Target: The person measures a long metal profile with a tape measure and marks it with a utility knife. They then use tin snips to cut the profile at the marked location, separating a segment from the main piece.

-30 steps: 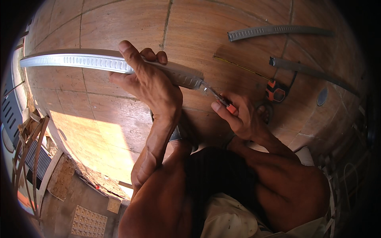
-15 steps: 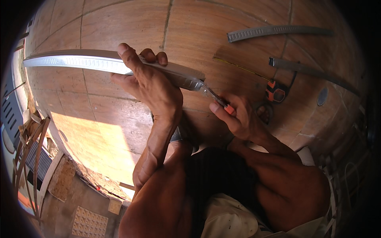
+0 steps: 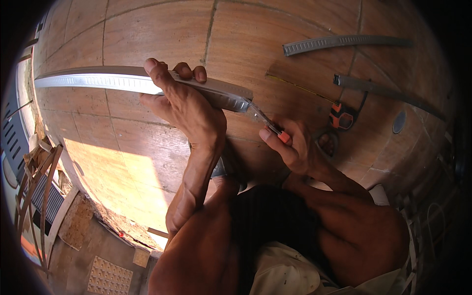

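My left hand [image 3: 194,113] is wrapped round a long silvery metal channel [image 3: 113,79] with a ribbed side. From the grip, the channel runs off to the far left, and its short right end sticks out past my wrist. Closed round the red handles of what look like tin snips [image 3: 264,118] is my right hand [image 3: 295,147]. The snips' metal jaws meet the channel's right end at its lower corner. Whether the blades are biting into the metal is too small to tell.
Two shorter grey channel pieces [image 3: 344,44] lie on the brown tiled floor [image 3: 255,24] at the right. A red and black tape measure [image 3: 342,116] rests near them, its yellow blade drawn out. Leaning wooden strips [image 3: 42,189] stand at the left beside a broken floor edge.
Hardly anything differs. The far left end of the channel sits very slightly lower and further right, while both hands keep their grips and the snips stay at the channel's end.
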{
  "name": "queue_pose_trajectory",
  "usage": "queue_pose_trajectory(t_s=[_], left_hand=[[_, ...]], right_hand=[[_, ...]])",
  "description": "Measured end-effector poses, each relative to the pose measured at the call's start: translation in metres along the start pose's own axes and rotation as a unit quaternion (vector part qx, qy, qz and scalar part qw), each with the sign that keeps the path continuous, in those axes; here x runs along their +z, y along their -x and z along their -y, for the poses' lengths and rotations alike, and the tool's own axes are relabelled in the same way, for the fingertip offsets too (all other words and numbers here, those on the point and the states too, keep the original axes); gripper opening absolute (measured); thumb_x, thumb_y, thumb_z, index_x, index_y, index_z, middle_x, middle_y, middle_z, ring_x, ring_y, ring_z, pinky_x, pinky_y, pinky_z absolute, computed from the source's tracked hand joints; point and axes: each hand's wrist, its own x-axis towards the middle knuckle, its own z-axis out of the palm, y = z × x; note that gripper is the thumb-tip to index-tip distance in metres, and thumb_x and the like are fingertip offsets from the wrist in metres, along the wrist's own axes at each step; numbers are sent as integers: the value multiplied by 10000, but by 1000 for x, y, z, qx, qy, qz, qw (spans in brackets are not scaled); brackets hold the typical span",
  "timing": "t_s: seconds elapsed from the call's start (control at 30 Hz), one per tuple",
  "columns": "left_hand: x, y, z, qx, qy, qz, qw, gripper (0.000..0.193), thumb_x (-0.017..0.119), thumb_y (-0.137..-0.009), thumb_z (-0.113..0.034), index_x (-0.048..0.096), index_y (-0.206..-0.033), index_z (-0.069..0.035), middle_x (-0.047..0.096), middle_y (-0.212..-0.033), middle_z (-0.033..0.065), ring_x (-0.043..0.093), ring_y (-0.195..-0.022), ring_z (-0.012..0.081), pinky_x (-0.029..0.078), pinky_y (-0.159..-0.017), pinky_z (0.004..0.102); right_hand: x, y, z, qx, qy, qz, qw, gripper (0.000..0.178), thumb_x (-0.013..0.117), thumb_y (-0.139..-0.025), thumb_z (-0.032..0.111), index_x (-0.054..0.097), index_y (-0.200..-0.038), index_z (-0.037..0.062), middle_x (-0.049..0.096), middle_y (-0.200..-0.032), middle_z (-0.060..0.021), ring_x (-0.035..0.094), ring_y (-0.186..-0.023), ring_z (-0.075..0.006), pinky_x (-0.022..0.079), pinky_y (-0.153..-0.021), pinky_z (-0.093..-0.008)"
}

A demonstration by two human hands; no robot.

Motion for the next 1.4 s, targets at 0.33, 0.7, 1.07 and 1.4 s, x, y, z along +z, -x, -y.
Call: queue_pose_trajectory(t_s=[0.33, 0.7, 1.07, 1.4], left_hand=[[-2, -1, 5, 5, 0, 7, 1000, 556, 595, -1102, -481, 307, -1222, -20, 463, -1179, 150, 521, -907, 176, 523, -671, 335], [-5, -2, 6, -10, 5, 11, 1000, 592, 579, -1100, -519, 309, -1253, -14, 437, -1193, 141, 516, -900, 178, 513, -666, 333], [-5, -9, -3, -19, 32, 21, 999, 383, 622, -1095, -416, 489, -1125, -58, 426, -959, 45, 468, -855, 147, 468, -720, 297], [-27, -39, 7, -46, 83, 105, 990, 373, 655, -1073, -332, 441, -1179, -45, 486, -1025, 80, 529, -813, 127, 482, -604, 305]], right_hand=[[-3, 0, 3, -27, 27, -12, 999, 313, 678, -1010, 287, 649, -905, -6, 591, -619, -156, 643, -546, -281, 485, -559, -410], [3, 0, -3, -49, 33, -42, 997, 257, 692, -1000, 231, 653, -897, -1, 580, -602, -144, 635, -527, -274, 483, -548, -387], [-4, -3, -2, -89, 74, 6, 993, 279, 730, -994, 235, 664, -1078, -23, 678, -845, -194, 699, -730, -306, 537, -681, -402], [-25, 9, 6, -22, -6, 124, 992, 401, 707, -1018, 322, 692, -1243, -9, 709, -999, -150, 700, -911, -270, 545, -858, -361]])
